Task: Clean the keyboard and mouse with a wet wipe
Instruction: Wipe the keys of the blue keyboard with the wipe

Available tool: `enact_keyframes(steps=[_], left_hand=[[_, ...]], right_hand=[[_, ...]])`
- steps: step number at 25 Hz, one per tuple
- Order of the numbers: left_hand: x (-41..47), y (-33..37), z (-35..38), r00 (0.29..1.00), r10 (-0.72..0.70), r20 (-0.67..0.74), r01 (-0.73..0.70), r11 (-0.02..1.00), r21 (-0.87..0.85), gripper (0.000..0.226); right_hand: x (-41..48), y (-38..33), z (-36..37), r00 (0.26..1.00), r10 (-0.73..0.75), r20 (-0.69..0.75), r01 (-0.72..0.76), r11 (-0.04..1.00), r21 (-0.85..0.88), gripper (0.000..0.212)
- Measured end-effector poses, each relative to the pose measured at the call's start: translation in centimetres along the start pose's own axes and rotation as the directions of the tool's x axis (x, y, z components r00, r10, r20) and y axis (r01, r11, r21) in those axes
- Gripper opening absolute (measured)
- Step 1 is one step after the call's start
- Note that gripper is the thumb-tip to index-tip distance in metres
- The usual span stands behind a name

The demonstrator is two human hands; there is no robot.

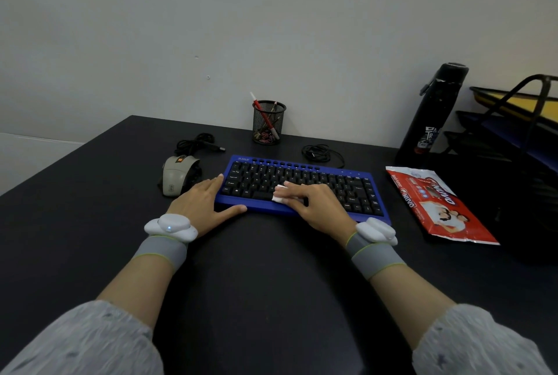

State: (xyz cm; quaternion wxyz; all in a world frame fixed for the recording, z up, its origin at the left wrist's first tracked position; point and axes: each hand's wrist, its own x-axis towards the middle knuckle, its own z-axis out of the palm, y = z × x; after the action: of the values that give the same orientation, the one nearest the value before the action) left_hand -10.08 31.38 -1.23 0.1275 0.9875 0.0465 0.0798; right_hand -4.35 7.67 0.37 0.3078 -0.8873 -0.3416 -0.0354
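A blue keyboard (338, 181) with black keys lies in the middle of the dark desk (265, 269). My right hand (314, 202) presses a folded white wet wipe (278, 195) onto the lower keys near the space bar. My left hand (202, 202) grips the keyboard's left front corner, thumb along the front edge and fingers at the left side. A grey mouse (176, 173) with an orange button sits just left of the keyboard, beside my left hand, with its black cable coiled behind it.
A red pack of wet wipes (437, 205) lies right of the keyboard. A black bottle (431, 115) and a stacked paper tray (513, 121) stand at the far right. A mesh pen holder (268, 122) and a coiled cable (317, 152) sit behind the keyboard by the wall.
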Motion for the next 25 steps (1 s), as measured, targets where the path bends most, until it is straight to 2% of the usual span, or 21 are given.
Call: enact_keyframes(steps=[6, 9, 11, 14, 18, 21, 25], left_hand=[[0.2, -0.2, 0.2, 1.000, 0.007, -0.027, -0.008, 1.000, -0.019, 0.092], [0.1, -0.2, 0.2, 0.995, 0.069, -0.076, -0.070, 0.997, -0.014, 0.093], [-0.1, 0.0, -0.1, 0.985, 0.136, -0.107, -0.132, 0.990, 0.040, 0.106], [-0.3, 0.4, -0.4, 0.970, 0.221, -0.098, -0.193, 0.952, 0.240, 0.128], [0.2, 1.2, -0.5, 0.955, 0.281, -0.099, -0.232, 0.909, 0.347, 0.123], [0.5, 3.8, 0.3, 0.949, 0.295, -0.109, -0.247, 0.914, 0.322, 0.117], [1.0, 7.0, 1.6, 0.918, 0.392, -0.061, -0.358, 0.885, 0.298, 0.097]], right_hand=[[1.1, -1.6, 2.0, 0.998, -0.039, -0.038, 0.041, 0.998, 0.037, 0.025], [0.9, -1.7, 2.0, 0.997, -0.033, -0.071, 0.039, 0.996, 0.077, 0.024], [0.4, -1.5, 1.6, 0.996, -0.016, -0.085, 0.024, 0.995, 0.101, 0.025], [-0.7, -0.8, 0.5, 0.994, 0.022, -0.109, -0.007, 0.992, 0.129, 0.026], [-2.2, 0.4, -1.2, 0.982, 0.076, -0.174, -0.057, 0.992, 0.114, 0.025], [-3.1, 1.2, -2.4, 0.967, 0.075, -0.243, -0.061, 0.996, 0.066, 0.022], [-4.1, 2.4, -3.3, 0.969, 0.042, -0.245, -0.063, 0.995, -0.081, 0.018]])
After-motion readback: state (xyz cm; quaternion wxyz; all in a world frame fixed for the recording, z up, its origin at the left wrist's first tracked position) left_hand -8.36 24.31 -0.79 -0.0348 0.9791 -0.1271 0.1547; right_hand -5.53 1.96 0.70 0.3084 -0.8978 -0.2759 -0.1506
